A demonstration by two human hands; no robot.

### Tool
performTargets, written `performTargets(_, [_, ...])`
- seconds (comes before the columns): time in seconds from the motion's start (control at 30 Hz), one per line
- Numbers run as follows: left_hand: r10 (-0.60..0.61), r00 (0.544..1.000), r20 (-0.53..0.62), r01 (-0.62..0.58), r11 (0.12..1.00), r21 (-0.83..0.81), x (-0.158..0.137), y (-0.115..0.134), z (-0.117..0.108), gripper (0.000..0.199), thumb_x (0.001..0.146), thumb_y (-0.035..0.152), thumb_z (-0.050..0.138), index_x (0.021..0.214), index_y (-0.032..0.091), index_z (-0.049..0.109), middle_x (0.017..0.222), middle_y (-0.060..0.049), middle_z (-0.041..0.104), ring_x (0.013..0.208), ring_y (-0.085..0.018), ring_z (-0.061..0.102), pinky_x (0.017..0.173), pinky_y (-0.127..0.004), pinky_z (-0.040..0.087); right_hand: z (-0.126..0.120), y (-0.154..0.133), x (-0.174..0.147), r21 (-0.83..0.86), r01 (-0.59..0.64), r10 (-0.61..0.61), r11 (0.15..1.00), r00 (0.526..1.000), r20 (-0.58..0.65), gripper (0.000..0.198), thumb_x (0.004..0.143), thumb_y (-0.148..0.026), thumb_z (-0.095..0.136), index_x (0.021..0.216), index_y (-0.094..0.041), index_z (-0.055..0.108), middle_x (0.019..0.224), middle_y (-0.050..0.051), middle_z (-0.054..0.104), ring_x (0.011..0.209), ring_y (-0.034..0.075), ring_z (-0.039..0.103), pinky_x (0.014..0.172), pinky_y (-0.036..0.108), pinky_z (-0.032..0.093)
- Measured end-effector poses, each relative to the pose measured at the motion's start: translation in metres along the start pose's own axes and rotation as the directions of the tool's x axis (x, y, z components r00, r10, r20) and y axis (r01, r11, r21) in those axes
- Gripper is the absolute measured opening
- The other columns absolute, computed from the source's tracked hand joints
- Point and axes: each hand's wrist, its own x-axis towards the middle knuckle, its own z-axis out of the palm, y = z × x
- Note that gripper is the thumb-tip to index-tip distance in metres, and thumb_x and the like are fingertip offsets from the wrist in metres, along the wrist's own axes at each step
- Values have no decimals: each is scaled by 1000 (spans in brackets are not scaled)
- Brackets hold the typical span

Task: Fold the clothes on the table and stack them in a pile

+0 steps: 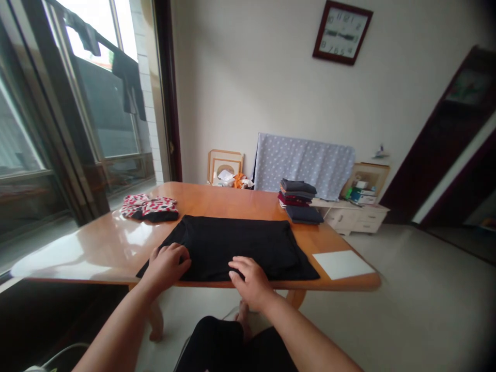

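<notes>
A black garment (240, 245) lies spread and partly folded on the wooden table (228, 199), along its near edge. My left hand (166, 263) rests on the garment's left part, fingers bent and thumb apart, with nothing visibly gripped. Over the near edge of the cloth, right of its middle, is my right hand (250, 279), its fingers apart and lightly curved. Its fingertips are at the cloth, and whether they press on it is hard to tell.
A red-and-white patterned garment (151, 207) lies at the far left of the table. Folded clothes (300, 199) are stacked at the far right, with a white sheet (343, 264) near the right corner. Behind stand a cloth-covered object (304, 163) and a white cabinet (356, 219).
</notes>
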Motion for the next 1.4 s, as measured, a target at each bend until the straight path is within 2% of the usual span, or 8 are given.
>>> performTargets(0.13, [137,988,-75,-144,986,-83,13,51,9,20,89,38,53,91,23,65,95,-6,66,92,-25,60,88,-38,43,-41,32,-7,97,-160,179,982,957,-229,29,94,-34,52,113,-23,72,112,9,71,103,22,66,94,36,53])
performTargets(0.3, [340,939,-45,-336,885,-322,25,136,38,16,92,33,52,92,22,64,94,-5,65,93,-22,60,84,-32,44,-93,86,-23,237,-387,454,891,766,-456,39,90,-46,53,113,-19,69,108,11,74,96,24,69,88,39,54])
performTargets(0.43, [474,880,26,-430,819,-379,26,197,61,18,90,40,59,94,23,64,96,-5,65,95,-22,59,80,-30,43,-116,115,-42,345,-454,570,822,647,-506,45,85,-51,55,115,-19,66,108,11,73,96,26,70,80,37,56])
performTargets(0.57, [488,867,103,-436,841,-319,29,232,82,32,75,46,75,95,23,64,99,-6,62,94,-24,58,77,-31,43,-126,124,-54,422,-469,630,776,607,-484,47,83,-53,57,115,-19,64,106,11,72,93,25,70,76,35,57])
performTargets(0.8, [461,879,122,-388,840,-380,42,230,107,12,85,32,61,83,22,67,97,-6,63,94,-21,58,81,-31,43,-132,127,-59,444,-468,641,764,631,-438,46,81,-52,59,110,-17,66,98,10,72,85,24,71,68,33,57])
performTargets(1.0, [344,917,204,-169,795,-583,55,226,110,23,87,35,53,77,18,65,78,-3,61,76,-18,56,71,-28,42,-136,125,-50,136,-527,537,839,760,-367,27,85,-34,53,104,-23,68,96,5,73,87,21,69,79,34,54])
performTargets(1.17, [276,931,238,-39,724,-688,57,229,108,32,85,47,54,72,18,59,66,2,51,64,-15,45,62,-27,37,-135,110,-44,-284,-413,328,865,895,-302,38,75,-15,60,111,-26,65,119,6,65,109,23,61,94,35,48])
performTargets(1.4, [310,921,236,-80,743,-665,53,229,103,44,89,58,47,75,18,61,75,-1,57,73,-17,52,68,-27,41,-142,124,-30,-297,-343,293,891,935,-199,19,86,-17,55,93,-24,71,111,5,70,108,21,60,97,32,44])
